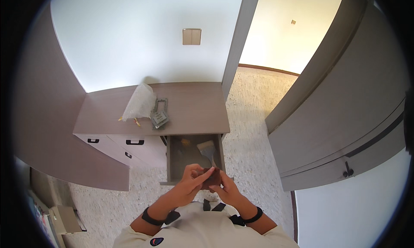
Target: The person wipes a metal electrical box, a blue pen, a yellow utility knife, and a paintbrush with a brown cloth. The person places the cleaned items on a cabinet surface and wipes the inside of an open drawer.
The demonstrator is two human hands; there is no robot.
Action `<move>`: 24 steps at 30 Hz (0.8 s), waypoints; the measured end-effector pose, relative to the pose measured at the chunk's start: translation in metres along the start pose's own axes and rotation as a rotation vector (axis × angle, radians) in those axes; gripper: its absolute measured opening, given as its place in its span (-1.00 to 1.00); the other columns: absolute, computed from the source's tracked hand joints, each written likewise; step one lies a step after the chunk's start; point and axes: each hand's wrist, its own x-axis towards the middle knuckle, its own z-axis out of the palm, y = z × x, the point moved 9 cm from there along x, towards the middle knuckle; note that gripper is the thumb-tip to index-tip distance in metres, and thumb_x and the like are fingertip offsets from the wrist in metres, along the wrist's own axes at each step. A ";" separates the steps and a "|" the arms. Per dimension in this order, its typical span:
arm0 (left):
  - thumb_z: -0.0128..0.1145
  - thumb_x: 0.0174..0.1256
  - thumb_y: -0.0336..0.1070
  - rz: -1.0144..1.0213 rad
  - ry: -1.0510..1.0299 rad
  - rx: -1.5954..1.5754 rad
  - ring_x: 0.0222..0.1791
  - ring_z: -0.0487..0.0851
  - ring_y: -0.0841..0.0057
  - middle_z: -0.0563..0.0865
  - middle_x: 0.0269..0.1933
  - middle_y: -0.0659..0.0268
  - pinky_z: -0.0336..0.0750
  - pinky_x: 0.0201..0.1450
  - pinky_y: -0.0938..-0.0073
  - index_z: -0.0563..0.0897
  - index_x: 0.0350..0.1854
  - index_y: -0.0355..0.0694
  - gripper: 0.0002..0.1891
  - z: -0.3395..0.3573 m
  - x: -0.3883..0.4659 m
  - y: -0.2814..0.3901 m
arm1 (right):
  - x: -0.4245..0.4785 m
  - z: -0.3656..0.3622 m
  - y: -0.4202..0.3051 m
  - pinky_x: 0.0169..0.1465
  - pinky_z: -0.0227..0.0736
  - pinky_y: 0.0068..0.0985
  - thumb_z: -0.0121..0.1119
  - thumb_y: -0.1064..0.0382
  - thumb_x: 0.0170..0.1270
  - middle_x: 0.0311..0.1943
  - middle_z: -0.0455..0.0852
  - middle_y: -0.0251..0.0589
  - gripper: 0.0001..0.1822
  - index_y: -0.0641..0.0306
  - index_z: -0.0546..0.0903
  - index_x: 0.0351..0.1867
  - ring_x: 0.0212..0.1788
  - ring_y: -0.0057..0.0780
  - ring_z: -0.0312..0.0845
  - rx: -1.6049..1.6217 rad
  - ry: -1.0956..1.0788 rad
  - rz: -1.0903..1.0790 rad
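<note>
Close to my body, my left hand [193, 182] and my right hand [225, 186] both hold a small dark reddish-brown item [212, 180], its exact kind unclear. Just beyond them, an open drawer [184, 170] contains a flat paintbrush [207, 149] with pale bristles and a small yellow-orange object [185, 142]. On the cabinet top [197, 109] a bubble-wrap bag [140, 102] leans beside several grey mounting frames or plates [159, 118]. Small yellow pieces [137, 122] lie by the bag's lower edge.
A double switch plate [191, 36] is on the wall above the cabinet. To the right are a doorway and a grey door with a dark handle [348, 171]. A cardboard box [66, 219] stands on the floor at lower left.
</note>
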 end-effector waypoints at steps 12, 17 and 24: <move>0.21 0.26 -0.70 -0.128 0.167 0.096 -0.03 0.65 0.19 0.57 0.18 0.05 0.60 0.06 0.32 0.47 0.50 -0.14 -0.29 0.015 -0.025 -0.007 | -0.018 0.016 0.028 -0.08 0.67 -0.53 0.22 0.44 0.48 -0.06 0.73 -0.19 -0.65 0.31 0.42 0.21 -0.10 -0.54 0.73 0.432 -0.071 0.283; 0.30 0.38 -0.47 -0.246 0.227 0.125 -0.17 0.76 0.13 0.78 -0.08 0.05 0.64 -0.04 0.30 0.64 0.25 -0.24 -0.61 0.000 -0.060 -0.025 | -0.002 0.033 0.005 -0.16 0.65 -0.54 0.14 0.44 0.52 -0.12 0.72 -0.24 -0.70 0.29 0.45 0.21 -0.18 -0.57 0.69 0.416 -0.097 0.190; 0.22 0.49 -0.36 -0.392 0.164 -0.084 -0.20 0.72 0.27 0.78 -0.14 0.12 0.59 -0.07 0.37 0.68 0.17 -0.30 -0.71 -0.033 -0.091 -0.040 | 0.020 0.061 -0.026 -0.26 0.55 -0.51 0.06 0.44 0.59 -0.20 0.71 -0.12 -0.79 0.36 0.44 0.16 -0.26 -0.52 0.61 0.404 -0.181 0.086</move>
